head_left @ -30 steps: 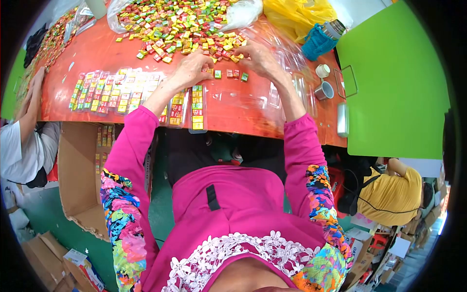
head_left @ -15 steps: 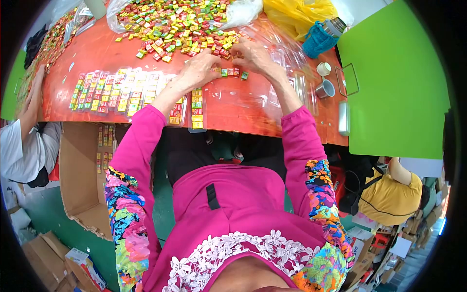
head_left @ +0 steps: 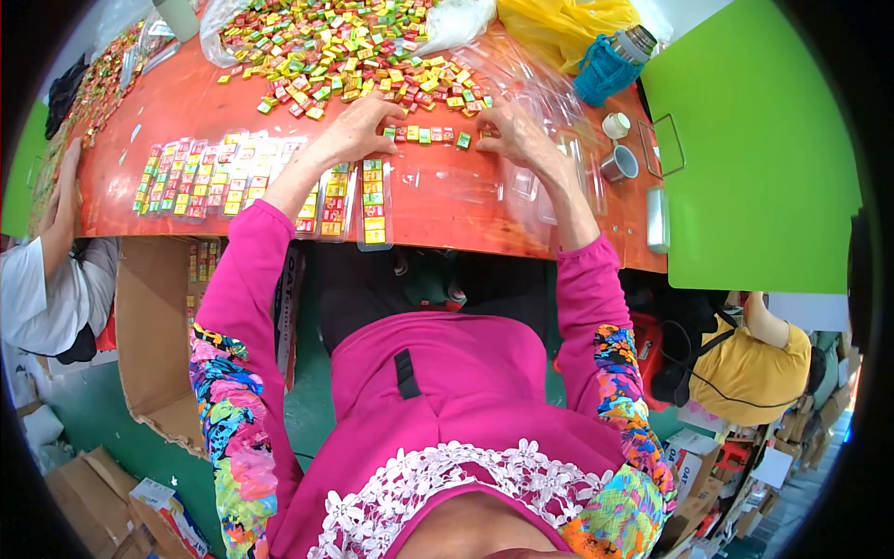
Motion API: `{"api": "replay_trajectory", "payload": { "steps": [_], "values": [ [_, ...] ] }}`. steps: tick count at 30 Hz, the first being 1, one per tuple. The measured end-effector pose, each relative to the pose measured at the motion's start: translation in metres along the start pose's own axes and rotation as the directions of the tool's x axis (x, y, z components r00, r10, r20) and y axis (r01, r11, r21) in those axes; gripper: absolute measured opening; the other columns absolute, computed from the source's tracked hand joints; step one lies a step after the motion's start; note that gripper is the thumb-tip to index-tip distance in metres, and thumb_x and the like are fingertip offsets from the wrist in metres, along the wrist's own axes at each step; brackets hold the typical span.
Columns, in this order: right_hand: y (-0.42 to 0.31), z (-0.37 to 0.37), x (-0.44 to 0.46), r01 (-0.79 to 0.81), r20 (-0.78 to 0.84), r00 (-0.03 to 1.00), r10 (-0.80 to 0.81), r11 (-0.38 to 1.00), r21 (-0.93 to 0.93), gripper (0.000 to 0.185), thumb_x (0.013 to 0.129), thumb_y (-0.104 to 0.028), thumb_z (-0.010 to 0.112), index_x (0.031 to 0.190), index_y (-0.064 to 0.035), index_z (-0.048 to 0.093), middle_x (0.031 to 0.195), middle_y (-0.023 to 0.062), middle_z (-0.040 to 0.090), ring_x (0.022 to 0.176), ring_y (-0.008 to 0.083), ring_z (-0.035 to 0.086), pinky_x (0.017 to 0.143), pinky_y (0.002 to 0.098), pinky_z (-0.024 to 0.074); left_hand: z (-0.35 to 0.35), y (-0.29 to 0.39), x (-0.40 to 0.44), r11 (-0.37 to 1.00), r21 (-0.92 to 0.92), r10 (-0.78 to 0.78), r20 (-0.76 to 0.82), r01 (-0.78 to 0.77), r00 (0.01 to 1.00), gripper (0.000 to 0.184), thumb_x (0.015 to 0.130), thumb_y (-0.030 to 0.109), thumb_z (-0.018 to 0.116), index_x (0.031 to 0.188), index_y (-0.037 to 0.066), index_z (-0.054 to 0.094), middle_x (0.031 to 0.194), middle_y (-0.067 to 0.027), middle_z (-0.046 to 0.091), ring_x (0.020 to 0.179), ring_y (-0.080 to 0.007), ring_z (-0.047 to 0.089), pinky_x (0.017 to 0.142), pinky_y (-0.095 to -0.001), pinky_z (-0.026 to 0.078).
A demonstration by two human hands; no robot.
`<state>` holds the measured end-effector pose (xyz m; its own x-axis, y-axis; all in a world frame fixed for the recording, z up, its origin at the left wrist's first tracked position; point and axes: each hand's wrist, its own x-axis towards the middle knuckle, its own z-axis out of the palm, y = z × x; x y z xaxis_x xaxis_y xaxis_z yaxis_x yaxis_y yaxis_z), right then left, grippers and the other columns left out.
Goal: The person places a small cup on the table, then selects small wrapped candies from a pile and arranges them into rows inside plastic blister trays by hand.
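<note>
A short row of small colourful boxes (head_left: 425,135) lies across the red table in front of me. My left hand (head_left: 361,129) is at the row's left end, its thumb and forefinger apart on either side of the end box. At the right, my right hand (head_left: 518,136) has its thumb and fingers bent round a small red box (head_left: 488,132). A single green box (head_left: 463,140) sits between the row and that hand. Beyond both hands spreads a large loose pile of such boxes (head_left: 326,51). A filled clear plastic tray (head_left: 374,207) lies below my left wrist.
More filled trays (head_left: 191,177) stand side by side at the left. Clear empty trays (head_left: 568,154), a grey cup (head_left: 619,164), a white-capped container (head_left: 616,126) and a flask in a blue cover (head_left: 605,70) are at the right. Another person's arm (head_left: 63,200) rests at the left edge.
My hands have moved apart: the left one leftward, the right one rightward and down, away from the pile. The row now shows more fully between them.
</note>
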<state>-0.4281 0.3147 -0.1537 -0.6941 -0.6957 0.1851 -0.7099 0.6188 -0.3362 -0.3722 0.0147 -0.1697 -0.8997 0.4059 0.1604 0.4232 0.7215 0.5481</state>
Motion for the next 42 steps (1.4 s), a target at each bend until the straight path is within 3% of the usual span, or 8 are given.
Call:
{"api": "replay_trajectory", "payload": {
  "steps": [2, 8, 11, 19, 25, 34, 37, 42],
  "values": [
    [-0.015, -0.005, -0.003, 0.054, -0.066, 0.996, -0.060, 0.994, -0.091, 0.030, 0.074, -0.018, 0.078, 0.095, -0.0010, 0.065, 0.095, 0.0154, 0.064, 0.092, 0.0328, 0.063, 0.075, 0.0430, 0.0504, 0.000, 0.004, 0.001, 1.000, 0.002, -0.009, 0.012, 0.009, 1.000, 0.048, 0.074, 0.016, 0.081, 0.119, 0.006, 0.065, 0.107, -0.0113, 0.058, 0.104, -0.0258, 0.063, 0.086, -0.0387, 0.050],
    [-0.019, 0.007, 0.009, 0.101, 0.098, 0.990, -0.097, 0.994, -0.030, 0.035, 0.078, -0.015, 0.075, 0.109, -0.0042, 0.065, 0.101, 0.0146, 0.062, 0.102, 0.0336, 0.060, 0.086, 0.0425, 0.0492, 0.007, 0.009, 0.010, 0.998, 0.059, 0.016, 0.009, -0.017, 1.000, 0.044, 0.075, 0.014, 0.080, 0.115, 0.005, 0.066, 0.106, -0.0136, 0.058, 0.106, -0.0308, 0.057, 0.092, -0.0395, 0.047],
    [-0.012, 0.014, 0.011, 0.158, 0.017, 0.987, -0.159, 0.987, 0.025, 0.035, 0.079, -0.014, 0.074, 0.111, -0.0042, 0.064, 0.100, 0.0130, 0.062, 0.096, 0.0326, 0.061, 0.081, 0.0436, 0.0500, 0.010, 0.005, 0.010, 0.998, 0.057, 0.040, 0.000, -0.040, 0.999, 0.040, 0.077, 0.018, 0.078, 0.114, 0.007, 0.067, 0.103, -0.0126, 0.056, 0.104, -0.0306, 0.055, 0.089, -0.0399, 0.045],
    [-0.017, 0.021, 0.017, 0.098, -0.014, 0.995, -0.098, 0.991, 0.095, 0.037, 0.079, -0.016, 0.076, 0.112, -0.0050, 0.065, 0.097, 0.0139, 0.062, 0.094, 0.0325, 0.061, 0.083, 0.0417, 0.0491, 0.011, 0.016, 0.010, 1.000, 0.010, -0.006, -0.005, 0.006, 1.000, 0.044, 0.076, 0.025, 0.080, 0.115, 0.009, 0.068, 0.101, -0.0124, 0.055, 0.102, -0.0298, 0.055, 0.088, -0.0391, 0.046],
    [-0.016, 0.028, 0.015, 0.096, -0.026, 0.995, -0.095, 0.992, 0.078, 0.038, 0.079, -0.020, 0.077, 0.111, -0.0040, 0.065, 0.096, 0.0144, 0.062, 0.094, 0.0317, 0.060, 0.083, 0.0419, 0.0489, 0.016, 0.030, 0.009, 0.993, 0.113, -0.034, -0.016, 0.036, 0.999, 0.048, 0.077, 0.032, 0.081, 0.121, 0.018, 0.068, 0.100, -0.0122, 0.054, 0.104, -0.0292, 0.056, 0.088, -0.0402, 0.047],
    [-0.029, 0.017, 0.011, 0.085, 0.034, 0.995, -0.089, 0.992, 0.091, 0.037, 0.080, -0.016, 0.076, 0.114, -0.0044, 0.065, 0.102, 0.0143, 0.060, 0.098, 0.0305, 0.059, 0.085, 0.0419, 0.0483, 0.022, 0.031, 0.008, 0.990, 0.124, -0.056, -0.077, 0.065, 0.995, 0.039, 0.085, 0.026, 0.074, 0.123, 0.024, 0.069, 0.098, -0.0097, 0.053, 0.103, -0.0285, 0.057, 0.089, -0.0408, 0.048],
    [-0.029, 0.022, 0.013, 0.107, -0.005, 0.994, -0.108, 0.985, 0.135, 0.035, 0.081, -0.016, 0.075, 0.113, -0.0046, 0.065, 0.102, 0.0139, 0.060, 0.099, 0.0305, 0.059, 0.085, 0.0419, 0.0480, 0.023, 0.029, 0.006, 0.994, 0.105, 0.031, -0.149, -0.016, 0.988, 0.034, 0.080, 0.024, 0.077, 0.111, 0.014, 0.071, 0.096, -0.0116, 0.057, 0.099, -0.0303, 0.061, 0.084, -0.0419, 0.050],
    [-0.032, 0.026, 0.013, 0.112, -0.040, 0.993, -0.109, 0.990, 0.083, 0.028, 0.084, -0.018, 0.072, 0.108, -0.0043, 0.065, 0.100, 0.0137, 0.061, 0.100, 0.0314, 0.059, 0.085, 0.0412, 0.0482, 0.033, 0.014, 0.009, 0.992, 0.076, 0.118, -0.209, -0.105, 0.971, 0.032, 0.078, 0.020, 0.078, 0.107, 0.009, 0.069, 0.095, -0.0121, 0.058, 0.097, -0.0314, 0.062, 0.084, -0.0419, 0.050]
  ]
}}
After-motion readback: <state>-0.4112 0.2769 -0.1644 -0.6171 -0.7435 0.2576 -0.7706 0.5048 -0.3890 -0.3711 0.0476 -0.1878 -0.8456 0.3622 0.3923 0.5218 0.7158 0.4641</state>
